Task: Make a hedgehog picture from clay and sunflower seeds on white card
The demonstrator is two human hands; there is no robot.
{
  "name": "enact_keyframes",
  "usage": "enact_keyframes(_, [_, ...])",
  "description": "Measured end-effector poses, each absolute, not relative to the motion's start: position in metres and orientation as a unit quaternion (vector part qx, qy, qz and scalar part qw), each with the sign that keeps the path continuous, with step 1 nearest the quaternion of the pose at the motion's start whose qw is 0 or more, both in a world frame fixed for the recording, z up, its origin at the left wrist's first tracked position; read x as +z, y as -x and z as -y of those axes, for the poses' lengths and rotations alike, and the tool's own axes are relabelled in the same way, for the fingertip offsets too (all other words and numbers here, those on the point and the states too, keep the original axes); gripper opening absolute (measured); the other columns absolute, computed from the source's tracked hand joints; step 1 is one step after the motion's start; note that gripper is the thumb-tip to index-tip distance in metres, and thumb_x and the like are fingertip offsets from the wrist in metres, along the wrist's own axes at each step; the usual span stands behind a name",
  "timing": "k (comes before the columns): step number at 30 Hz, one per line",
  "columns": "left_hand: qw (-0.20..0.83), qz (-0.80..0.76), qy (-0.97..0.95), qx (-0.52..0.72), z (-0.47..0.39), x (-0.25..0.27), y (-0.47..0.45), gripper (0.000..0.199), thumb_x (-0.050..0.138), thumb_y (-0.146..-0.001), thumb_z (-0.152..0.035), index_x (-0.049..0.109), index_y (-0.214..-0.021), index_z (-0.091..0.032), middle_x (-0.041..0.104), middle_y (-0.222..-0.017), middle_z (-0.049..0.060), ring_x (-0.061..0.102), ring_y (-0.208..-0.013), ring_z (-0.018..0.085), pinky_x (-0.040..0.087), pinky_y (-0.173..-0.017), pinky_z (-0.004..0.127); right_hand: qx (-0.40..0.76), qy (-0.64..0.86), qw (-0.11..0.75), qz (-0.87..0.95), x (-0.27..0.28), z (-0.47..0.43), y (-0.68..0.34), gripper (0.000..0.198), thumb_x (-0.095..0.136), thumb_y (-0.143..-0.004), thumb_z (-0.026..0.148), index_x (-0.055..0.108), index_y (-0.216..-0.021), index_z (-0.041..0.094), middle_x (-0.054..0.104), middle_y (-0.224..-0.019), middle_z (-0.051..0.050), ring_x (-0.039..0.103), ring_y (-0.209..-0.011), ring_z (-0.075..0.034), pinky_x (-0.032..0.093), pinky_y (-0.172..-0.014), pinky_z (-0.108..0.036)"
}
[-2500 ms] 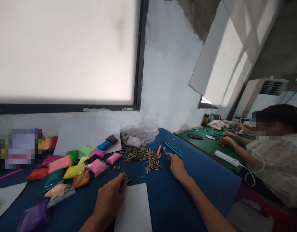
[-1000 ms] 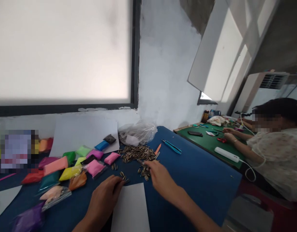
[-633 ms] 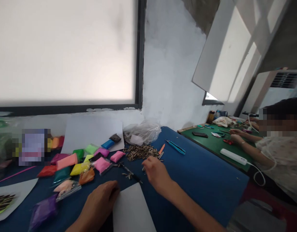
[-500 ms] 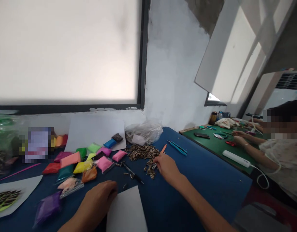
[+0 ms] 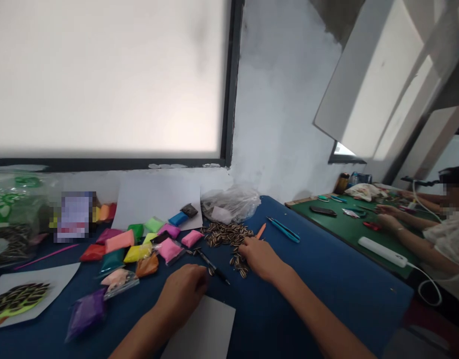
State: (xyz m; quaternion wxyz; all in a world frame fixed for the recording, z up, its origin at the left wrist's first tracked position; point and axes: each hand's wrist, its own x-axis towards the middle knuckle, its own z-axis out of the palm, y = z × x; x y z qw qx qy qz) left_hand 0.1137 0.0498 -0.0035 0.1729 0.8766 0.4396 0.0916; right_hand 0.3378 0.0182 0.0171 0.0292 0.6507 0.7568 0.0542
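My left hand (image 5: pixel 184 288) has curled fingers and rests at the upper edge of a white paper sheet (image 5: pixel 209 329). Whatever its fingers hold, if anything, is hidden. My right hand (image 5: pixel 262 257) is at the right side of a pile of striped sunflower seeds (image 5: pixel 225 233). Its fingers are closed and point down among the seeds; what is in them does not show. An orange pointed tool (image 5: pixel 261 231) sticks out beyond that hand, partly covered by it. Between the hands lies a black pen (image 5: pixel 214 267), with a few loose seeds beside it.
Small colourful clay packets (image 5: pixel 119 241) lie to the left. Blue tweezers (image 5: pixel 283 229) lie right of the seeds, a clear plastic bag (image 5: pixel 231 205) behind them. At left is a paper with a seed-covered shape (image 5: pixel 20 301). A co-worker's hands (image 5: pixel 388 219) are over the green table (image 5: pixel 341 227).
The view has swung slightly left. My left hand has moved right and up along the paper, whose upper edge now tilts differently. My right hand has shifted slightly left over the seeds.
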Motion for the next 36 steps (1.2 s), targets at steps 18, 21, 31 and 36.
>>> enact_keyframes(18, [0.241, -0.482, -0.833, 0.128, -0.051, -0.008, -0.078, 0.02, 0.051, -0.088, -0.024, 0.067, -0.078, -0.019, 0.068, -0.074, 0.002, 0.061, -0.072, 0.018, 0.036, -0.062, 0.025, 0.08, -0.61, -0.035, -0.788, 0.019, -0.016, -0.281, 0.017, 0.047, -0.09, 0.017, 0.062, -0.098, 0.014, 0.063, -0.1, -0.013, 0.056, -0.094, -0.025, 0.038, -0.081, -0.035])
enact_keyframes(21, [0.231, -0.498, -0.829, 0.108, -0.051, -0.005, -0.07, 0.023, 0.049, -0.088, -0.027, 0.066, -0.074, -0.019, 0.066, -0.07, 0.001, 0.06, -0.068, 0.018, 0.033, -0.058, 0.025, 0.054, -0.625, -0.014, -0.779, 0.013, -0.017, -0.268, 0.016, 0.052, -0.089, 0.023, 0.064, -0.091, 0.013, 0.067, -0.095, -0.014, 0.061, -0.091, -0.026, 0.042, -0.078, -0.034])
enact_keyframes(31, [0.274, -0.384, -0.865, 0.173, -0.03, -0.013, -0.069, 0.014, 0.055, -0.071, -0.006, 0.053, -0.068, -0.02, 0.062, -0.089, 0.002, 0.056, -0.088, 0.017, 0.04, -0.076, 0.025, 0.057, -0.696, -0.002, -0.716, 0.011, -0.029, -0.279, 0.019, 0.052, -0.087, 0.015, 0.064, -0.101, 0.01, 0.068, -0.097, -0.019, 0.065, -0.09, -0.028, 0.044, -0.075, -0.034])
enact_keyframes(36, [0.256, -0.41, -0.863, 0.151, -0.031, -0.019, -0.071, 0.017, 0.054, -0.068, -0.002, 0.053, -0.068, -0.019, 0.059, -0.08, 0.001, 0.055, -0.079, 0.017, 0.038, -0.069, 0.025, 0.025, -0.599, -0.021, -0.8, 0.018, -0.02, -0.26, 0.018, 0.05, -0.094, 0.027, 0.066, -0.103, 0.024, 0.067, -0.101, -0.004, 0.065, -0.088, -0.018, 0.042, -0.07, -0.025])
